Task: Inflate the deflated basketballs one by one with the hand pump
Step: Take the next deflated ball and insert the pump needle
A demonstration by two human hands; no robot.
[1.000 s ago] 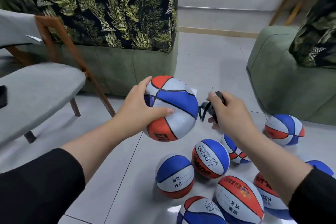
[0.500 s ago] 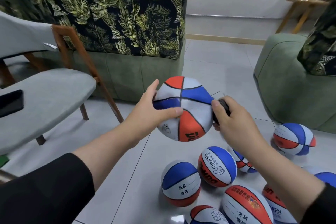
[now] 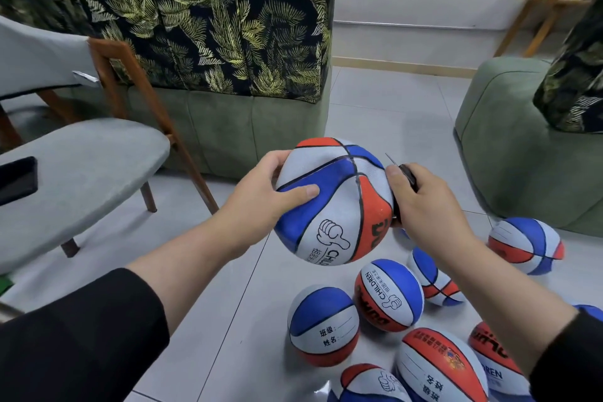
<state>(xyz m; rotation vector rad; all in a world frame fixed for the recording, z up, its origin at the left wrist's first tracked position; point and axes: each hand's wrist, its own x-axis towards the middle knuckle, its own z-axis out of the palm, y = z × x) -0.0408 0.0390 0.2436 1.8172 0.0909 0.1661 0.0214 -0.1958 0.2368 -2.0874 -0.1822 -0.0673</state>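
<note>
2 forearms show, each bare from the wrist up to a black sleeve pushed back toward the elbow. The left sleeve [image 3: 75,336], to the left of the held basketball [image 3: 332,202], is plain dark cloth, loose and softly folded at its edge, with no print, buttons or cuff band to be seen. The right sleeve [image 3: 567,359], below and to the right of that ball, is the same black fabric. The left hand [image 3: 261,202] and right hand [image 3: 424,206] wear nothing. Fingers [image 3: 300,192] have short nails.

The hand pump [image 3: 408,177] is mostly hidden, seemingly inside the right hand [image 3: 424,206].
</note>
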